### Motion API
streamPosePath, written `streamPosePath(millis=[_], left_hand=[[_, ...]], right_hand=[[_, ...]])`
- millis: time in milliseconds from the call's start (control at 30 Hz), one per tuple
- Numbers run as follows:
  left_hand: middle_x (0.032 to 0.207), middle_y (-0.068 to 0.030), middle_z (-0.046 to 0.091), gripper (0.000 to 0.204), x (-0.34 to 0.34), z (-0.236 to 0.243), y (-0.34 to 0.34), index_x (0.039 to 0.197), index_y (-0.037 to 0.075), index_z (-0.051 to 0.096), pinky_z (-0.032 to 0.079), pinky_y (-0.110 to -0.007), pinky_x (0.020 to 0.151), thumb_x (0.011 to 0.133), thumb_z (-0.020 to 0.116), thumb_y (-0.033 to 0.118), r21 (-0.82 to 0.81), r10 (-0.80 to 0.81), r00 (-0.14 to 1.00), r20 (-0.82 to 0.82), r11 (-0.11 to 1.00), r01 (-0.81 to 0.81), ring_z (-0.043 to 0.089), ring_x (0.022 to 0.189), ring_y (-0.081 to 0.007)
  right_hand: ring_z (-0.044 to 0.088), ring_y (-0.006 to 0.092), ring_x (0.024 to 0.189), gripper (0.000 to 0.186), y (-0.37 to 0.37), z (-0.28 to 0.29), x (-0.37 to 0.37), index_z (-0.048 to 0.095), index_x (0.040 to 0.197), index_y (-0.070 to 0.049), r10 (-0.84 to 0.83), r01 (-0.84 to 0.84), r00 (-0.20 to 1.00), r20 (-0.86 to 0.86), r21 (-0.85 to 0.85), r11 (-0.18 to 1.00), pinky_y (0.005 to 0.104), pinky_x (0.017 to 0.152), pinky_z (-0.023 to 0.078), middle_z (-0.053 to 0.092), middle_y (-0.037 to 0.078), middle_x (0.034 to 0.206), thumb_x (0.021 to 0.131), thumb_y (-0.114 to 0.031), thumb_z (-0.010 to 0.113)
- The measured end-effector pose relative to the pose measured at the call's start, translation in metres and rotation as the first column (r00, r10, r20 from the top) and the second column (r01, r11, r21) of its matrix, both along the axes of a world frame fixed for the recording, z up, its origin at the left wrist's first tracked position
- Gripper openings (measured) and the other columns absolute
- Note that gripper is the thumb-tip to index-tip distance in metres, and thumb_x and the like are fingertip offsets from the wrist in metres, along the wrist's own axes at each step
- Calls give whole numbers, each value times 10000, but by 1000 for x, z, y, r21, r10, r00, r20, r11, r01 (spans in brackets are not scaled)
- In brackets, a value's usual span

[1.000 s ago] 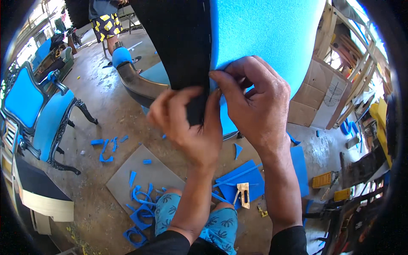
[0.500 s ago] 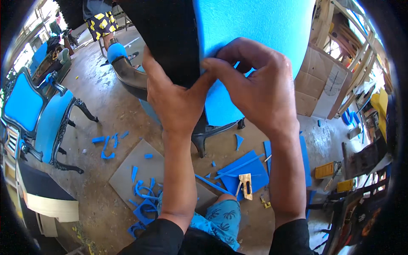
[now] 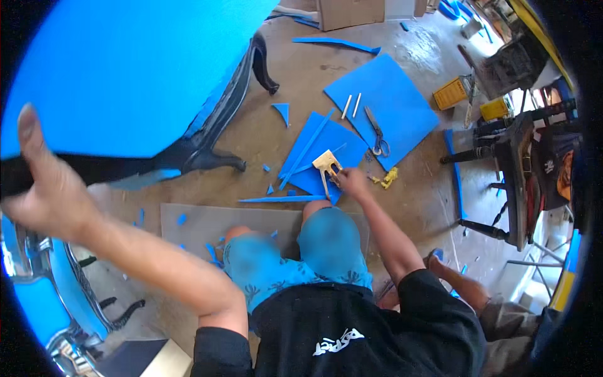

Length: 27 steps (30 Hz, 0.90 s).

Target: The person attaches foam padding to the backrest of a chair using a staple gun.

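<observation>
A large seat piece with bright blue foam (image 3: 144, 69), black edging and dark carved legs (image 3: 207, 151) fills the upper left. My left hand (image 3: 53, 195) is at its near left edge, blurred, with the thumb stretched up over the foam. Its other fingers are hidden at the picture's rim, so any hold on the black edging cannot be made out. My right hand (image 3: 355, 183) reaches down to the floor, its fingers closed around the handle of a gold-coloured staple gun (image 3: 325, 161). The staple gun lies on a small blue foam sheet (image 3: 308, 135).
Scissors (image 3: 375, 132) and two pale sticks lie on a larger blue sheet (image 3: 402, 94). Foam offcuts surround a grey board (image 3: 188, 220) near my knees. Dark chair legs (image 3: 480, 229) stand at right, beside yellow cans (image 3: 449, 94) and another person's leg (image 3: 461, 286).
The view has swung down and right. My right hand has left the black-and-blue edge and reached down to the staple gun. My left hand stays up beside the seat piece.
</observation>
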<state>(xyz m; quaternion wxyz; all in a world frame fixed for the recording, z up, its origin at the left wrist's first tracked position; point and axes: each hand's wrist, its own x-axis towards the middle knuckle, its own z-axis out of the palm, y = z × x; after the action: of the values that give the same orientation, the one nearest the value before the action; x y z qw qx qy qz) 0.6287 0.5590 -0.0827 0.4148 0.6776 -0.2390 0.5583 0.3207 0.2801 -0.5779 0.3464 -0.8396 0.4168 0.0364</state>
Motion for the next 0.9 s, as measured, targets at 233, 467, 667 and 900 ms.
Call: streamPosePath(millis=[233,467,667,900], left_hand=[[1425,-152,550,831,-20,-35,16,1483,-17,425,457,-399,1062,845,898,228,-113,42,985,-167,992,-62,553,1224,-243],[1376,-222,508,1080,-48,-6,14,1518,-45,297,483,-425,1036,769,948,380,-203,-202,951,-234,967,155,568,1217,-325],[1506,-275,402,989,-48,15,4,1449,-28,413,327,-538,1180,735,961,381,-209,-20,993,120,977,45,385,1440,-416],[1473,-211,473,430,-70,91,-5,977,44,684,331,-540,1174,751,955,289,-247,58,974,218,969,-3,425,1430,-402]], right_hand=[[627,421,1159,624,80,-30,9,672,1192,28,150,-184,975,-167,-212,960,488,1015,493,667,268,1227,852,-487,767],[701,457,901,399,42,-43,37,679,985,114,70,-65,997,-46,106,992,506,780,552,712,294,925,784,-230,699],[606,176,679,184,-22,75,30,653,981,-8,-238,118,941,240,426,897,390,577,469,639,64,783,847,-125,606],[602,140,832,257,-52,362,32,620,1164,5,57,-319,664,746,213,924,313,732,513,652,51,922,930,-95,580]])
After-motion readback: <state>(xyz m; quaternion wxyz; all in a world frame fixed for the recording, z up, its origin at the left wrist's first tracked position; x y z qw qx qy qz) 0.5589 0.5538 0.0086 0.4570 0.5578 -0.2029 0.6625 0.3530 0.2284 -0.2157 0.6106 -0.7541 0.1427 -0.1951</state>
